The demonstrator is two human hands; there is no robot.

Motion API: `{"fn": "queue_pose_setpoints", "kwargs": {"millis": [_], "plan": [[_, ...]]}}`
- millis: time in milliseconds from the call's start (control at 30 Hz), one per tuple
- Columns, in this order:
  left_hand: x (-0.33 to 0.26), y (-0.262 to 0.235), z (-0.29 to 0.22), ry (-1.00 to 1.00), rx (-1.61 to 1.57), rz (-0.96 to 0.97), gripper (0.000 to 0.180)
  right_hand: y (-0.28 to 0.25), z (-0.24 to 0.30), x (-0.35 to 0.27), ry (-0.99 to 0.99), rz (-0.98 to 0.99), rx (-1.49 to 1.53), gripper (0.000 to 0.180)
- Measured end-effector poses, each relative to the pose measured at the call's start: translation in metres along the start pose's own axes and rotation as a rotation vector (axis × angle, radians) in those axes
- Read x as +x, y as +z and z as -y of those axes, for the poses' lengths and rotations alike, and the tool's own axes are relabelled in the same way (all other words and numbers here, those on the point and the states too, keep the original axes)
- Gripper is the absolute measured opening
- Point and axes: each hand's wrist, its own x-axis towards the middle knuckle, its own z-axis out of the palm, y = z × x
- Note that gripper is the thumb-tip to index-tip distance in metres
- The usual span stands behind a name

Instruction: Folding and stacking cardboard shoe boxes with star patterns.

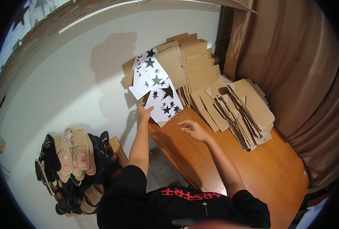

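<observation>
Wall [55, 95]: one, white, behind and to the left; shadows fall across it.
Curtain [291, 65]: one, brown, hanging in folds along the right side.
Desk [268, 171]: one, orange-brown wood, glossy, rounded at the near right corner.
Cartons [200, 76]: many, plain brown, folded flat, ranged along the far side of the desk; a second batch [253, 101] leans in a slanted row to the right.
Shirt [135, 198]: one, black, short-sleeved, red lettering on the chest; worn by the person.
Shoes [81, 149]: assorted, beige and black, massed at lower left, beside the wall.
Star card [160, 101]: white with black stars of mixed sizes, in upper and lower parts; whether one piece or two, cannot tell. Lies against the left end of the cartons, its lower end at the desk's far left edge.
Left hand [144, 112]: holding the star card by its lower left edge, thumb on the white face.
Right hand [194, 130]: holding nothing, fingers loosely extended, above the desk, apart from the star card and cartons.
</observation>
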Motion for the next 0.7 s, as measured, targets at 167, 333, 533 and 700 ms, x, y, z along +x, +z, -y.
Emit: {"fn": "queue_pose_setpoints", "kwargs": {"millis": [167, 333, 533, 700], "plan": [[-0.013, 0.003, -0.004, 0.182, -0.311, 0.198, 0.022, 0.015, -0.014, 0.02, 0.039, -0.117, 0.048, 0.03], [-0.042, -0.014, -0.035, 0.278, -0.345, 0.166, 0.019, 0.022, -0.011, 0.038, -0.008, -0.235, -0.017, 0.035], [-0.08, -0.021, -0.089, 0.77, -0.397, 0.147, 0.018, 0.021, 0.023, 0.028, 0.049, -0.497, -0.066, 0.053], [-0.125, -0.029, -0.117, 1.065, -0.326, 0.338, 0.017, 0.009, 0.03, -0.001, -0.108, -0.819, -0.379, 0.097]]}}
